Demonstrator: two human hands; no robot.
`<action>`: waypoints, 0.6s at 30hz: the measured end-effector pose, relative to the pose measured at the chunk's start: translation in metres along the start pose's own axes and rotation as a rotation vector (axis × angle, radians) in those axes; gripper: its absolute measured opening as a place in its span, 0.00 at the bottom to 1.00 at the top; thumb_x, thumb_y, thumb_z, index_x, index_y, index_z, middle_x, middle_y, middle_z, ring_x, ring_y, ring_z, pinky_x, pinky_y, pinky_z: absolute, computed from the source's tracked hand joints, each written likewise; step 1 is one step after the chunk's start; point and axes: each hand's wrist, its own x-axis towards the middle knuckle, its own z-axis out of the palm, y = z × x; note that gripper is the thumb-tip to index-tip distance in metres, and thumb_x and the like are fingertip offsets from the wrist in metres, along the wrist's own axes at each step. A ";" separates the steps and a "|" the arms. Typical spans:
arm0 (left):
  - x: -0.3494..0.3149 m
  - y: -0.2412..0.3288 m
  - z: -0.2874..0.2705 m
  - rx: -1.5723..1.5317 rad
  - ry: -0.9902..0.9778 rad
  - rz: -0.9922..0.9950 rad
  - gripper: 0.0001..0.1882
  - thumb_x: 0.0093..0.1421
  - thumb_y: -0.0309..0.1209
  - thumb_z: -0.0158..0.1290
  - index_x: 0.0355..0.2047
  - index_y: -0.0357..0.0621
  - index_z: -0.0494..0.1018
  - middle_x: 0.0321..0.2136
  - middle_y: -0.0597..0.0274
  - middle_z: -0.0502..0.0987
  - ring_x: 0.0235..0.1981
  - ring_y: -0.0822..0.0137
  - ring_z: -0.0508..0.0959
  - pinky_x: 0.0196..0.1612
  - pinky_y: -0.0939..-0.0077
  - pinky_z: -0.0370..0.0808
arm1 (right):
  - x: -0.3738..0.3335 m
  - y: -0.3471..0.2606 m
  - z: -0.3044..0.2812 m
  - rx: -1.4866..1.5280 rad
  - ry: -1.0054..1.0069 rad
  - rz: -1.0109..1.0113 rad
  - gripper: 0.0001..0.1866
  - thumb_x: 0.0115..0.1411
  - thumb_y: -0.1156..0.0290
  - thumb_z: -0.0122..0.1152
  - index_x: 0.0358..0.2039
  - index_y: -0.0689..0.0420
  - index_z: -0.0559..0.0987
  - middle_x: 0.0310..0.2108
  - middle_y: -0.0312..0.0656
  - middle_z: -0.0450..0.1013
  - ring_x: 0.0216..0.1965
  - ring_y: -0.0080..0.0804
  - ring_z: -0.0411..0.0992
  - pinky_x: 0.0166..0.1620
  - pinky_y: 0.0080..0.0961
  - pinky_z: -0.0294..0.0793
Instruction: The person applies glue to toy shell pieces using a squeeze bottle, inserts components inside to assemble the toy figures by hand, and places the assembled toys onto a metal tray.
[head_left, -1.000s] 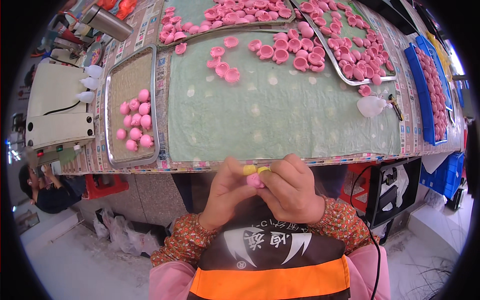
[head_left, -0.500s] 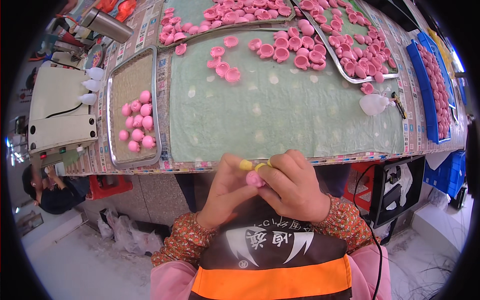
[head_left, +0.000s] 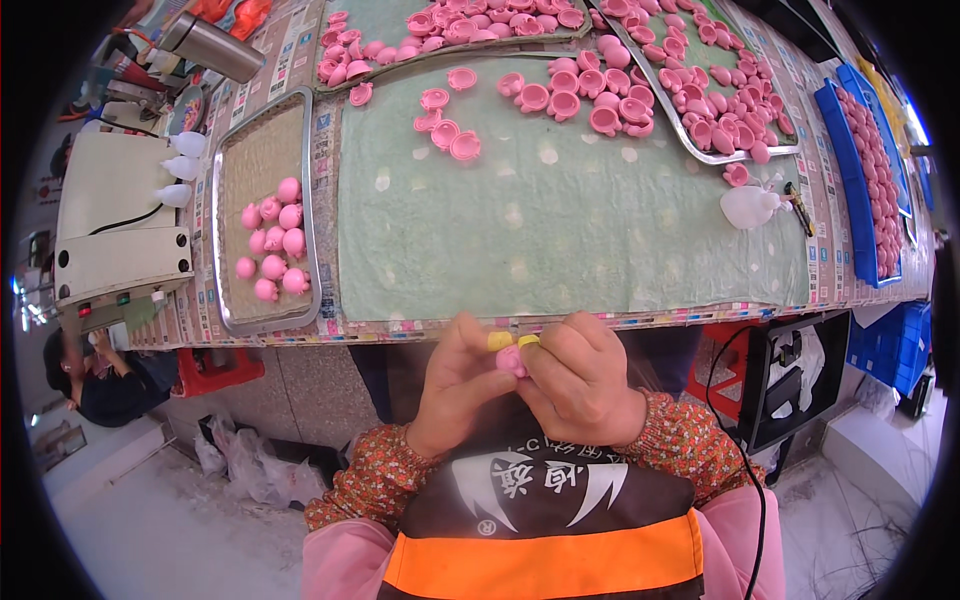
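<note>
Right at the near edge of the table (head_left: pixel 330 255), I see both hands closed on one small pink piece (head_left: pixel 510 363). The left hand (head_left: pixel 460 390) pinches it from the left with its thumb and bent index finger, and the right hand (head_left: pixel 585 385) grips it from the right, fingers curled in. The fingertips meet around the piece and hide much of it, so I cannot tell its full shape. Yellow wraps (head_left: pixel 499 341) cover fingers on both hands, and flowered sleeves (head_left: pixel 385 475) run up from the wrists. Beneath them I make out a dark apron (head_left: pixel 560 500) with an orange band.

Across the middle of the table I have a pale green cloth (head_left: pixel 460 230) with light spots; pink cups (head_left: pixel 563 104) lie loosely over its far part, many with their hollows facing up. To the left, a metal tray (head_left: pixel 222 270) carries a loose group of round pink pieces (head_left: pixel 273 240) in its near half. Farther left I see a cream machine (head_left: pixel 120 262) with white bulbs (head_left: pixel 178 168) beside it, and a steel flask (head_left: pixel 213 47) lies on its side at the far left.

On the right of the cloth, a white squeeze bottle (head_left: pixel 745 207) lies near one pink cup, just short of a far tray (head_left: pixel 705 155) heaped with more. Farther right, a blue bin (head_left: pixel 848 190) holds rows of pink pieces (head_left: pixel 879 185)
</note>
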 end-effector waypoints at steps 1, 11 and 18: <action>0.000 0.001 0.002 0.005 -0.002 -0.002 0.17 0.56 0.25 0.60 0.38 0.46 0.61 0.36 0.67 0.70 0.39 0.75 0.71 0.45 0.79 0.69 | 0.001 -0.002 -0.002 -0.013 0.001 -0.002 0.18 0.34 0.78 0.66 0.31 0.64 0.77 0.26 0.42 0.67 0.24 0.37 0.65 0.26 0.31 0.64; -0.002 -0.001 0.005 0.117 0.046 0.004 0.12 0.58 0.23 0.53 0.36 0.46 0.60 0.32 0.68 0.68 0.32 0.79 0.68 0.33 0.86 0.66 | -0.004 -0.009 0.002 -0.045 0.027 0.029 0.08 0.42 0.72 0.57 0.24 0.61 0.71 0.27 0.42 0.63 0.28 0.39 0.65 0.29 0.35 0.65; 0.005 -0.001 0.011 0.011 0.036 0.030 0.14 0.59 0.22 0.55 0.37 0.46 0.60 0.33 0.66 0.70 0.32 0.77 0.71 0.34 0.85 0.69 | 0.001 -0.013 -0.007 -0.042 0.069 0.047 0.08 0.43 0.72 0.58 0.24 0.61 0.72 0.26 0.40 0.62 0.27 0.38 0.65 0.29 0.33 0.65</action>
